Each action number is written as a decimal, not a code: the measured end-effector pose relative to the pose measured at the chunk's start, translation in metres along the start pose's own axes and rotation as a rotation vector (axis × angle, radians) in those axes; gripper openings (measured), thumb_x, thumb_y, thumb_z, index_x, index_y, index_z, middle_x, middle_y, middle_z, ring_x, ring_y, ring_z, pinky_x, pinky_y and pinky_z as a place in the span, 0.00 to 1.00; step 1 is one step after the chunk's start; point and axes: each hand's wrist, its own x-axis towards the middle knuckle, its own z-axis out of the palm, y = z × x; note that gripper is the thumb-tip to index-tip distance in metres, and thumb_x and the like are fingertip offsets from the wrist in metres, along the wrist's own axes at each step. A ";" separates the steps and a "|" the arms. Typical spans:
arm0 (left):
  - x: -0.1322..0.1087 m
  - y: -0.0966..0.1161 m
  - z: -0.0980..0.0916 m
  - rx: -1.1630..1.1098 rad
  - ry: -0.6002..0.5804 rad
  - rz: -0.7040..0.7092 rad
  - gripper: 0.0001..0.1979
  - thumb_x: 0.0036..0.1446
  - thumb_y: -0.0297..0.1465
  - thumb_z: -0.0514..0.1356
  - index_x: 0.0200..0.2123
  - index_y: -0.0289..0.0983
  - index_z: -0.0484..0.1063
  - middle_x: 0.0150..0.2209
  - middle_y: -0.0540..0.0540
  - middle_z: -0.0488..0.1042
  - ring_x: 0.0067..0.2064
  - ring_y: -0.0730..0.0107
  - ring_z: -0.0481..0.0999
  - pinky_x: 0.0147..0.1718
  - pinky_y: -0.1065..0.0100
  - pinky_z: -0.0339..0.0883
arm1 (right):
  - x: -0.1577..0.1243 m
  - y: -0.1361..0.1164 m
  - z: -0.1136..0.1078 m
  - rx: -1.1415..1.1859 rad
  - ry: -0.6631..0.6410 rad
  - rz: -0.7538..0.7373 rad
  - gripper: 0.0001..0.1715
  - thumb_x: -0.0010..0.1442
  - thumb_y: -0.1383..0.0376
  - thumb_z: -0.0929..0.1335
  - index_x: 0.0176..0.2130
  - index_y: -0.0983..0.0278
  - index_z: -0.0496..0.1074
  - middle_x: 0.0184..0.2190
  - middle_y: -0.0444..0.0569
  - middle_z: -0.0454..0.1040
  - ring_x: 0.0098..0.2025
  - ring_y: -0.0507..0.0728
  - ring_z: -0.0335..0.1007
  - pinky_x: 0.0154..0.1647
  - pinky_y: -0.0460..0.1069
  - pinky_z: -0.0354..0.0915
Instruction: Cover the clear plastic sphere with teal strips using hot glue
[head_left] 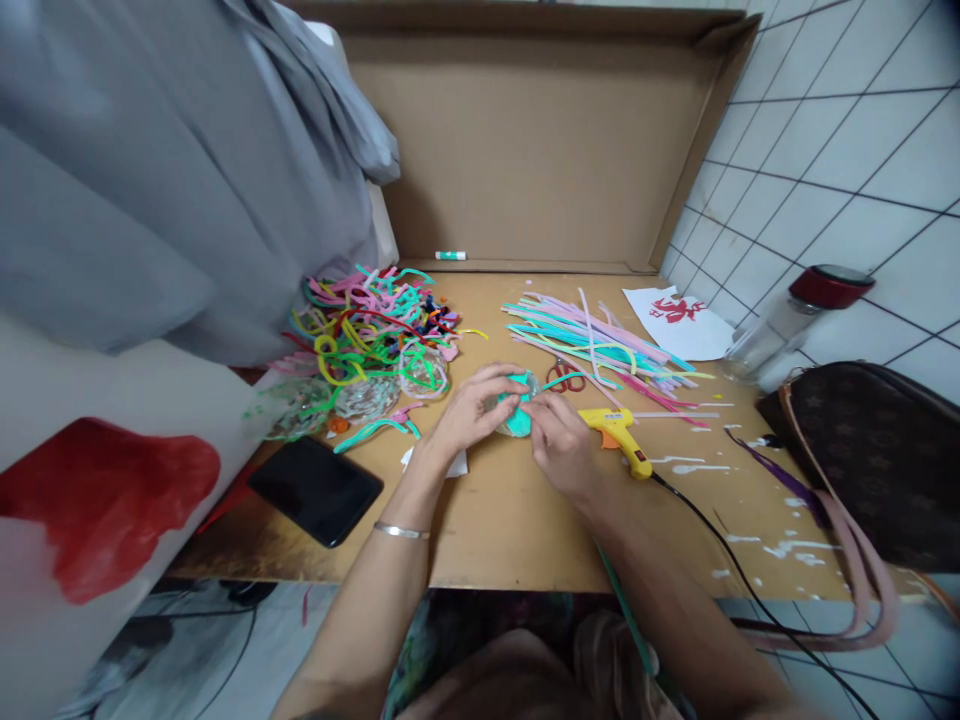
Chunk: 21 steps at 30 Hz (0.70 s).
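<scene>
Close together at the middle of the table, my hands work on a round clear plastic piece (517, 430) filled with teal pipe cleaner (516, 412). My left hand (480, 405) holds this piece from the left, fingers curled over its far edge. The fingers of my right hand (561, 440) are pinched at its right side, on the teal pipe cleaner; the fingertips partly hide the contact. Just beyond my right hand, a teal strand (574, 377) lies across red-handled scissors (566, 376). A yellow glue gun (619, 435) rests right of my right hand.
Tangled pipe cleaners (375, 320) and clear plastic pieces (367, 398) lie left, near a black phone (315, 490). Straight pipe cleaners (600, 335) are spread at the back right. A glass bottle (780, 330) and brown bag (877, 450) stand right; the glue gun's cord (720, 540) crosses the table edge.
</scene>
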 end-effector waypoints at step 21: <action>-0.010 0.007 0.021 0.368 -0.082 -0.004 0.38 0.42 0.40 0.69 0.55 0.34 0.61 0.62 0.29 0.58 0.64 0.45 0.57 0.61 0.45 0.53 | 0.003 0.014 0.007 0.137 0.085 0.233 0.11 0.56 0.72 0.61 0.36 0.62 0.69 0.32 0.48 0.74 0.35 0.55 0.71 0.36 0.49 0.69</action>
